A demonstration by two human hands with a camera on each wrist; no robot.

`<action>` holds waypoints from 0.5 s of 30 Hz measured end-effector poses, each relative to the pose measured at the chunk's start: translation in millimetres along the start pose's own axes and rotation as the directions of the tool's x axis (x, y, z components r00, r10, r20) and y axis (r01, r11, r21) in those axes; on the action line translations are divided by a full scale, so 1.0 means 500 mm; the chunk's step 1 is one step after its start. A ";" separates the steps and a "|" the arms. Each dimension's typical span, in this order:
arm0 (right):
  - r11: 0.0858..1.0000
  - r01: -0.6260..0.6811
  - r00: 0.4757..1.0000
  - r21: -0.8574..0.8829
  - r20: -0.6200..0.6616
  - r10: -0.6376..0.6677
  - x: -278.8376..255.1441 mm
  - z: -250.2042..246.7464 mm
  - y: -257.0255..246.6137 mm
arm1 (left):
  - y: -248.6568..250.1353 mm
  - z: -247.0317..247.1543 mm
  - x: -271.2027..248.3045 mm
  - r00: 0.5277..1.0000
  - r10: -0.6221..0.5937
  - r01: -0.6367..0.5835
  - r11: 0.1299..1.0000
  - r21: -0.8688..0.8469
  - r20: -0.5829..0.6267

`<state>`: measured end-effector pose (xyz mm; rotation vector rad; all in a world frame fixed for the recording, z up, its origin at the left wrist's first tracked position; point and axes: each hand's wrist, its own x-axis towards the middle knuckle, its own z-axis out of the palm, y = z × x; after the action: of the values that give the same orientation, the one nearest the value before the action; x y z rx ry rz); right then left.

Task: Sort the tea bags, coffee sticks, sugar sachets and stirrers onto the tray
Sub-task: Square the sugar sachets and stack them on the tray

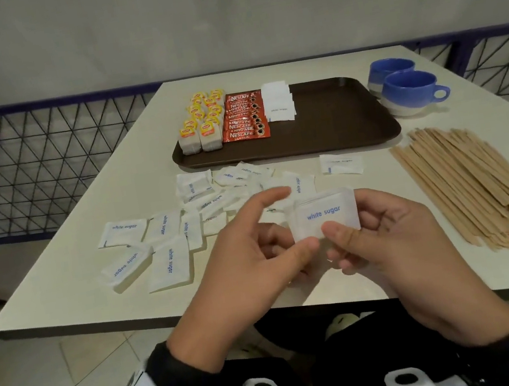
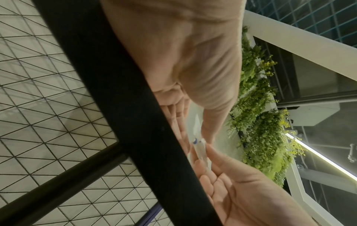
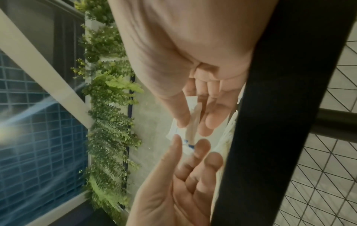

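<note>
— That thin stack of white paper sugar sachets, how many?
— Can't tell; edges overlap. The pile of pale wooden stirrers runs off the picture's right edge too.

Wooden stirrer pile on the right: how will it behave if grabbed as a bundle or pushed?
The wooden stirrers look thin, flat and stiff, so probably light and unlikely to roll. They lie loose and fanned out on the table, so a push would likely scatter them further. A bundle grab may let the smooth sticks slide past each other.
</note>
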<state>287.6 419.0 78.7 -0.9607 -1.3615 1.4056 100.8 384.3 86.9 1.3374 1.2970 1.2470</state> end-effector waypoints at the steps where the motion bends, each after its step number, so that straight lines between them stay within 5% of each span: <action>1: 1.000 0.002 1.000 -0.001 0.002 -0.002 0.000 0.000 0.000 | 0.002 0.002 -0.001 1.000 -0.007 0.007 1.000 -0.007 0.017; 6: 0.999 0.015 1.000 -0.040 0.013 -0.014 0.000 0.003 0.000 | 0.003 -0.002 -0.006 0.999 -0.004 0.009 0.991 -0.136 0.037; 15: 0.999 0.033 0.999 -0.015 0.029 -0.033 -0.005 -0.001 0.001 | -0.005 -0.008 -0.004 0.997 0.054 -0.047 0.991 -0.121 0.052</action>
<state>288.4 416.7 78.0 -0.9272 -1.4053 1.3906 96.5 382.1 84.8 1.3167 1.1378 1.2928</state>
